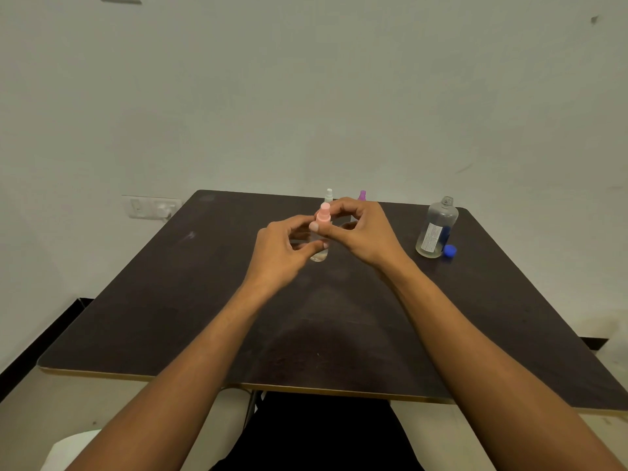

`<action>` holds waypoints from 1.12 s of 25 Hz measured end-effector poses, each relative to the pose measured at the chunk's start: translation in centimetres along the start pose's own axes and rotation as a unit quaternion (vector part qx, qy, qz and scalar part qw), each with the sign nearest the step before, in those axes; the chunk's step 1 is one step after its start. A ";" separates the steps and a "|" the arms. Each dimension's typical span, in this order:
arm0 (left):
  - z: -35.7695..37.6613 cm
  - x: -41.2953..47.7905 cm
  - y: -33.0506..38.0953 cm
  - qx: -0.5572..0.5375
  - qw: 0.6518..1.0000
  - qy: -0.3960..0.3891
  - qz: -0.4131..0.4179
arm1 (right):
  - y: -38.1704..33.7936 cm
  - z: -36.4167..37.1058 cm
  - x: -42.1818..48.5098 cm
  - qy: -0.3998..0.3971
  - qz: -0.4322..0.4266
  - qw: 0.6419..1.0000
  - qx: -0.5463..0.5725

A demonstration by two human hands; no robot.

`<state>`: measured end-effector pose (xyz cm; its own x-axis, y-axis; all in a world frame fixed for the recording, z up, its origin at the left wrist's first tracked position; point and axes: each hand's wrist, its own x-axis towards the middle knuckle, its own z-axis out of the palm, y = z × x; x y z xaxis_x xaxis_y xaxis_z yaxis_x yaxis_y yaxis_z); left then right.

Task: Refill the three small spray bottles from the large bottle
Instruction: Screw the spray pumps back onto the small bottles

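Observation:
A small clear spray bottle with a pink top (pixel 323 215) stands upright at the table's middle. My left hand (pixel 283 248) holds its clear body, and my right hand (pixel 362 229) pinches the pink top from the right. Behind my hands stand two more small bottles, one with a white top (pixel 328 194) and one with a purple top (pixel 362 195), both largely hidden. The large clear bottle (pixel 436 229) stands uncapped at the right, its blue cap (pixel 449 250) lying beside its base.
The dark table (pixel 204 300) stands against a pale wall, with its front edge near my lap. A wall socket plate (pixel 151 207) sits just left of the far left corner.

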<state>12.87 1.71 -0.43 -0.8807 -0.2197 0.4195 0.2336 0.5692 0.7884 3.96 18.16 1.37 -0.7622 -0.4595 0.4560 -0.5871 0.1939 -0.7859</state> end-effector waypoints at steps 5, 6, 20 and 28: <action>-0.8 -0.2 -1.2 -0.008 1.000 0.016 -0.017 | -0.1 2.1 0.0 0.025 0.001 1.000 0.002; -0.9 0.0 -1.5 -0.009 1.000 0.020 -0.020 | -0.1 2.3 0.0 0.023 0.000 1.000 0.002; -1.4 9.4 -8.1 0.004 0.998 0.030 -0.054 | 3.0 4.9 9.9 0.007 0.023 0.996 -0.081; 1.7 16.6 -13.0 0.020 0.996 0.024 -0.089 | 8.6 6.9 16.3 0.016 0.069 0.984 -0.165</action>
<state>-5.50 -7.99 -4.48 -0.8858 -0.3567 0.2969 0.0588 0.5483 0.8342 -11.65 6.40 -0.84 -0.8456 -0.3834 0.3714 -0.5304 0.5251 -0.6656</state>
